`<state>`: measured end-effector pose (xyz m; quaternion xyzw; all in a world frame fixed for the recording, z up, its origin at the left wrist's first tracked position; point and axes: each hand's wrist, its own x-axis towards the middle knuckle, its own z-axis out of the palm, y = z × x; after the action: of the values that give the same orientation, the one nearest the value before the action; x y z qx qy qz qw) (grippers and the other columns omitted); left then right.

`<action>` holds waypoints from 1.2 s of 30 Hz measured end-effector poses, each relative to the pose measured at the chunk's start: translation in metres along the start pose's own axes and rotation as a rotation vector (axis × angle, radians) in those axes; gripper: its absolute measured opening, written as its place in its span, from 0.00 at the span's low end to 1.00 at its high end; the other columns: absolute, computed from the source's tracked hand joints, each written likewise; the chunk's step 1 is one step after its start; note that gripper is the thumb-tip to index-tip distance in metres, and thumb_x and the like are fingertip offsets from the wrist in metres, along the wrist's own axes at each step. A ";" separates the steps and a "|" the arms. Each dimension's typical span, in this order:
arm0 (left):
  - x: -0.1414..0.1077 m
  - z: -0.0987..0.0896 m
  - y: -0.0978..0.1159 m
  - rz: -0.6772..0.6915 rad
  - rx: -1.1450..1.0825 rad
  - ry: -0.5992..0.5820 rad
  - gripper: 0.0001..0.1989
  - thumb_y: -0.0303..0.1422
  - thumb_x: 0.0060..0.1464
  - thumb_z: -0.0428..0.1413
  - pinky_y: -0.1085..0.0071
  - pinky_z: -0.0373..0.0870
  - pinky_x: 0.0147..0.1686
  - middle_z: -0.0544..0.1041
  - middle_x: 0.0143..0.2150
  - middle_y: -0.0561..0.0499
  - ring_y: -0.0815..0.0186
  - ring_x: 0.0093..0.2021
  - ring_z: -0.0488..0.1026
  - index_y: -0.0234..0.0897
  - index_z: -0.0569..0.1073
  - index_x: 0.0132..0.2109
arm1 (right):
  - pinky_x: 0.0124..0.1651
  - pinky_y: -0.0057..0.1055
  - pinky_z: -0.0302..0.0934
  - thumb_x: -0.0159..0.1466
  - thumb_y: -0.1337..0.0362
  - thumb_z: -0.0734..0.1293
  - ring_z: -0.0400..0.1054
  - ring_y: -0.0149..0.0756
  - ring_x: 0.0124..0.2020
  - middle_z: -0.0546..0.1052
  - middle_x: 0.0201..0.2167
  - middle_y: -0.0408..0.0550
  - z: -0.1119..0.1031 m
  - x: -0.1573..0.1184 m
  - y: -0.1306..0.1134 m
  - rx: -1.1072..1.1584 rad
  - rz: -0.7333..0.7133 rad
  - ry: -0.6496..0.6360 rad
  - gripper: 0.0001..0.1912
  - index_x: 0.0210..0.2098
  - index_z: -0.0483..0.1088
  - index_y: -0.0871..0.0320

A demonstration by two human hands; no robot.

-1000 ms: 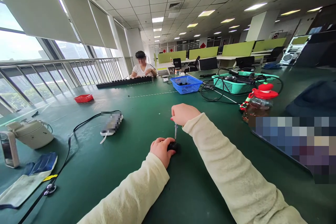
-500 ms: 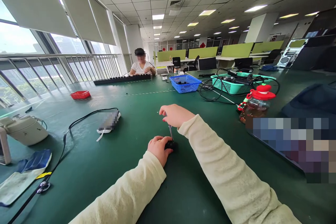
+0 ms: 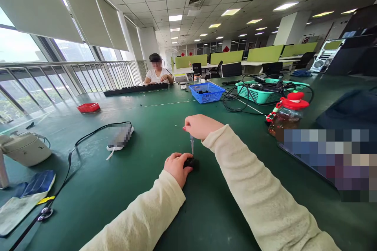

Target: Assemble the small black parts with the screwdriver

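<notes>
Fingers of my left hand (image 3: 177, 168) are closed around a small black part (image 3: 193, 163), pressed down on the green table. The part's exact kind is too small to make out. Above it, my right hand (image 3: 202, 126) grips the top of a screwdriver (image 3: 192, 146), which stands nearly upright. Its thin shaft runs down to the black part beside my left fingertips. The contact point of the tip is too small to see clearly, and most of the handle is hidden inside my right hand.
On the table (image 3: 141, 211) are a blue basket (image 3: 207, 96), a teal basket (image 3: 259, 96) of cables, a red tray (image 3: 88, 108), a red-lidded bottle (image 3: 290, 115) and a phone (image 3: 120, 137) on a strap. Across the table a person (image 3: 157, 74) sits behind a long black strip (image 3: 137, 89).
My right hand has shifted slightly right and its fingers have curled closer round the screwdriver's top. My left hand keeps its hold on the black part. The view has moved slightly.
</notes>
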<state>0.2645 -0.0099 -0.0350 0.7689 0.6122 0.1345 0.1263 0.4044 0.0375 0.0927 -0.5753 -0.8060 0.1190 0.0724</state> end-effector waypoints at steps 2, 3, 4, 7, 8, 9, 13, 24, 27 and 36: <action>0.000 0.000 0.000 0.001 0.002 0.005 0.21 0.29 0.52 0.58 0.59 0.60 0.60 0.76 0.51 0.47 0.57 0.58 0.66 0.45 0.73 0.53 | 0.30 0.28 0.58 0.68 0.61 0.57 0.74 0.36 0.34 0.79 0.43 0.53 -0.002 -0.001 0.000 -0.032 0.006 -0.004 0.14 0.40 0.73 0.58; 0.000 0.000 0.000 0.002 0.003 0.007 0.21 0.29 0.52 0.58 0.59 0.60 0.60 0.76 0.51 0.47 0.57 0.58 0.66 0.45 0.73 0.53 | 0.31 0.28 0.58 0.68 0.61 0.57 0.74 0.37 0.36 0.78 0.44 0.54 -0.002 -0.001 0.000 -0.039 0.011 -0.005 0.14 0.41 0.73 0.58; 0.000 0.000 -0.001 0.005 0.002 0.009 0.21 0.29 0.52 0.58 0.59 0.60 0.60 0.76 0.51 0.47 0.57 0.58 0.66 0.45 0.73 0.53 | 0.31 0.28 0.58 0.68 0.61 0.57 0.74 0.37 0.36 0.78 0.44 0.54 -0.003 -0.001 0.000 -0.040 0.019 -0.006 0.14 0.41 0.73 0.59; 0.000 0.001 -0.002 0.012 -0.002 0.007 0.20 0.29 0.52 0.58 0.60 0.60 0.60 0.76 0.51 0.47 0.58 0.58 0.66 0.45 0.73 0.53 | 0.31 0.28 0.58 0.68 0.61 0.58 0.73 0.36 0.33 0.79 0.43 0.54 -0.004 -0.001 0.002 -0.022 0.045 -0.009 0.14 0.43 0.73 0.59; 0.000 0.001 -0.002 0.015 -0.004 0.010 0.20 0.29 0.52 0.58 0.60 0.60 0.60 0.76 0.51 0.47 0.58 0.58 0.66 0.45 0.73 0.53 | 0.30 0.28 0.58 0.68 0.60 0.59 0.73 0.35 0.32 0.79 0.43 0.54 -0.004 -0.001 0.002 -0.013 0.050 -0.007 0.13 0.43 0.72 0.59; 0.001 0.001 -0.003 0.017 -0.005 0.012 0.20 0.29 0.52 0.58 0.60 0.60 0.60 0.76 0.51 0.47 0.58 0.58 0.66 0.45 0.73 0.53 | 0.30 0.28 0.57 0.68 0.60 0.60 0.73 0.34 0.31 0.79 0.42 0.53 -0.004 -0.001 0.002 -0.005 0.052 -0.004 0.13 0.43 0.72 0.59; 0.001 0.002 -0.004 0.017 -0.005 0.014 0.20 0.29 0.52 0.59 0.59 0.60 0.60 0.76 0.51 0.47 0.59 0.58 0.66 0.45 0.73 0.53 | 0.28 0.27 0.55 0.66 0.56 0.61 0.71 0.31 0.28 0.80 0.38 0.47 -0.003 0.000 0.003 0.054 0.017 -0.003 0.12 0.38 0.72 0.56; 0.000 0.000 -0.001 0.008 -0.001 0.001 0.21 0.28 0.52 0.58 0.59 0.61 0.60 0.76 0.50 0.47 0.58 0.58 0.67 0.45 0.72 0.54 | 0.28 0.25 0.54 0.67 0.60 0.60 0.69 0.28 0.26 0.80 0.37 0.45 -0.004 0.000 0.006 0.068 -0.024 -0.051 0.10 0.37 0.72 0.55; 0.000 -0.001 0.000 0.001 -0.001 -0.004 0.21 0.29 0.52 0.58 0.59 0.60 0.60 0.76 0.51 0.47 0.58 0.58 0.67 0.45 0.72 0.55 | 0.29 0.26 0.56 0.67 0.65 0.58 0.71 0.30 0.28 0.79 0.42 0.49 -0.004 0.000 0.004 0.011 0.011 -0.051 0.10 0.39 0.72 0.57; 0.000 -0.001 0.001 -0.002 -0.003 -0.005 0.22 0.28 0.52 0.57 0.60 0.60 0.60 0.75 0.51 0.47 0.58 0.58 0.66 0.45 0.72 0.55 | 0.32 0.28 0.60 0.68 0.60 0.58 0.74 0.34 0.29 0.80 0.35 0.51 -0.005 0.003 0.009 -0.020 0.104 -0.069 0.14 0.41 0.73 0.58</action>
<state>0.2647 -0.0101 -0.0342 0.7684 0.6124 0.1335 0.1292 0.4129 0.0437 0.0945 -0.6128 -0.7780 0.1343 0.0324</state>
